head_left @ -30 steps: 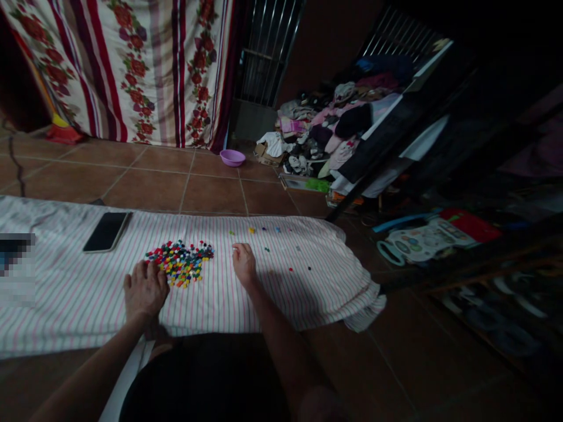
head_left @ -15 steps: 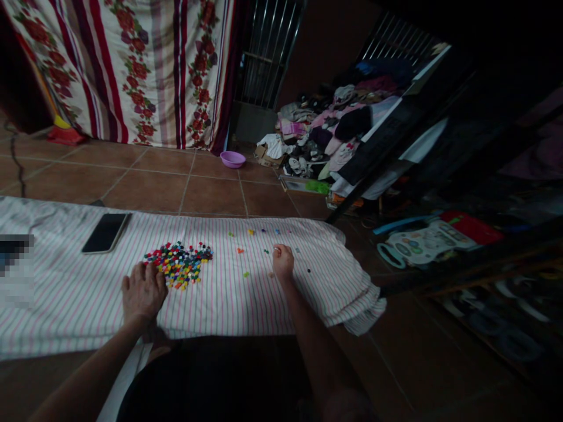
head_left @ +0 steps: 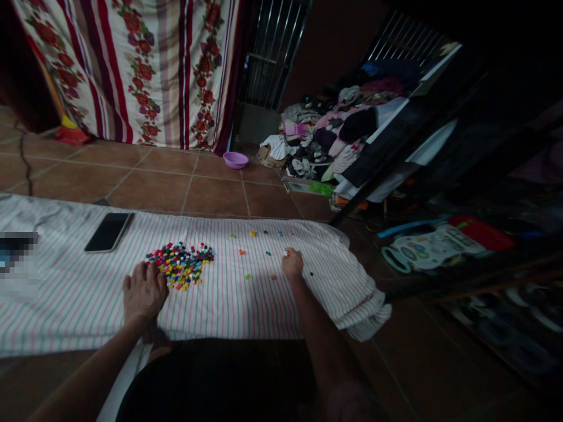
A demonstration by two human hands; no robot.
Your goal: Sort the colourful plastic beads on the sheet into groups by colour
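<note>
A heap of small multicoloured cube-like beads [head_left: 182, 266] lies on a striped cloth [head_left: 211, 313]. My left hand [head_left: 144, 293] rests palm down at the heap's near left edge, its fingers laid out flat. My right hand [head_left: 292, 266] is over the cloth's right part, thumb and fingers pinched on a small white bead [head_left: 285, 253]. Around it lie little sorted groups: orange beads [head_left: 241, 252], yellow beads [head_left: 253, 233], lime green beads [head_left: 247, 276], dark green beads [head_left: 268, 253], beige beads [head_left: 272, 277] and blue beads [head_left: 280, 233]. A single black bead [head_left: 312, 274] sits to its right.
A phone [head_left: 108, 232] lies on the cloth left of the heap. Beyond, on the tiled floor, are a purple basin [head_left: 236, 160] and a pile of clothes [head_left: 329, 129]. A flowered curtain [head_left: 167, 76] hangs behind. Shelving [head_left: 475, 293] stands at the right.
My right hand has moved a little to the right, still pinched, and now covers the grey beads that showed beside it. My left hand stays by the heap. The view has shifted slightly.
</note>
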